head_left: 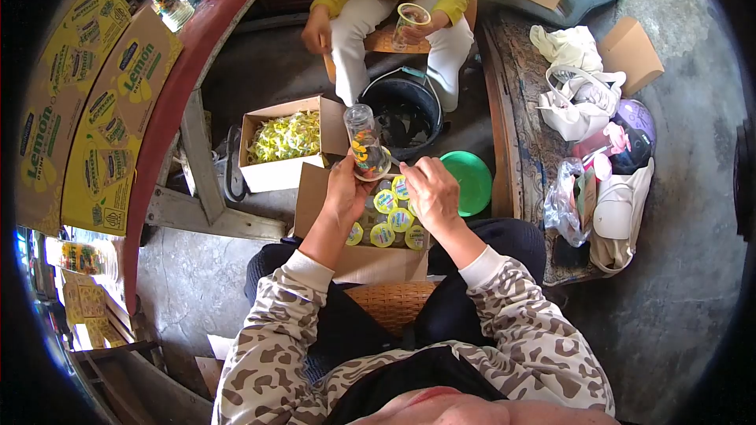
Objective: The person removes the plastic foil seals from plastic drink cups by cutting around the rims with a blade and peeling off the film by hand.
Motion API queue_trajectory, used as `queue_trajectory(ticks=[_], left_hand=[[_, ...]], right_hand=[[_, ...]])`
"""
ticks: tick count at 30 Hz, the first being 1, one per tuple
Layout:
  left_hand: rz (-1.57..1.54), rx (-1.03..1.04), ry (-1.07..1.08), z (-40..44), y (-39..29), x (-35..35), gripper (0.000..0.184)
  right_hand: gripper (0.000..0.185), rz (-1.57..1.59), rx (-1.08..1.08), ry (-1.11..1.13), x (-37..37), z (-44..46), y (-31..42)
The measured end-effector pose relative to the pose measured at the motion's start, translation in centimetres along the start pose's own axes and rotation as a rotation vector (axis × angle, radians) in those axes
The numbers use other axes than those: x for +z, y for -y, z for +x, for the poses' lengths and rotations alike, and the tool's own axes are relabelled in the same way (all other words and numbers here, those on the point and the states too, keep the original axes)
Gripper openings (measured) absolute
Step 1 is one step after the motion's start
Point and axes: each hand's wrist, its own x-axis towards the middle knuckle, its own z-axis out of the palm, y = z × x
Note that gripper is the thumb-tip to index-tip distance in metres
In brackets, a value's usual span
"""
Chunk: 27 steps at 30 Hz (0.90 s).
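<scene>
My left hand [346, 189] is closed round the lower end of a clear plastic cup [366, 145] with an orange, yellow and green print; it may be several nested together. The cup is tilted, with its wide rim towards me. Just to its right, my right hand [433, 193] has thumb and fingers pinched together near the rim. What they hold, if anything, is too small to make out. Below both hands stands an open cardboard box [378, 264] between my knees. Several sealed lemon drink cups [400, 220] with yellow-green lids stand inside it.
Ahead, a seated person in a yellow top holds a clear cup [409, 27]. Between us are a black bucket [429, 98], a green basin [472, 181] and a box of yellow-green strips [287, 138]. Lemon cartons [106, 122] line the left table; bags [575, 106] lie on the right bench.
</scene>
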Motion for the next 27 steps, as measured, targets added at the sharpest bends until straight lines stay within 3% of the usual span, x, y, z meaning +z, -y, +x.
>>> queue_trajectory(ticks=[7, 10, 13, 16, 20, 27], left_hand=[[0.142, -0.03, -0.033, -0.3, 0.0, 0.0, 0.028], [0.209, -0.118, 0.02, -1.0, 0.6, 0.8, 0.028], [0.11, -0.088, 0.015, -0.7, 0.3, 1.0, 0.03], [0.214, 0.0, 0.039, -1.1, -1.5, 0.7, 0.031], [0.053, -0.015, -0.051, -1.9, -2.7, 1.9, 0.022], [0.033, 0.022, -0.13, -0.1, -1.6, -0.2, 0.026]], right_hand=[[0.029, 0.009, 0.015, 0.076, 1.6, -0.7, 0.1], [0.022, -0.061, 0.078, 0.068, 2.7, -0.7, -0.7], [0.008, 0.096, 0.295, 0.018, 3.3, -0.5, -0.8], [0.009, 0.149, 0.321, 0.02, 2.5, -0.5, -0.7], [0.015, 0.185, 0.24, -0.05, 1.0, -0.1, 0.3], [0.015, 0.165, 0.209, -0.025, 0.2, 0.0, 0.9]])
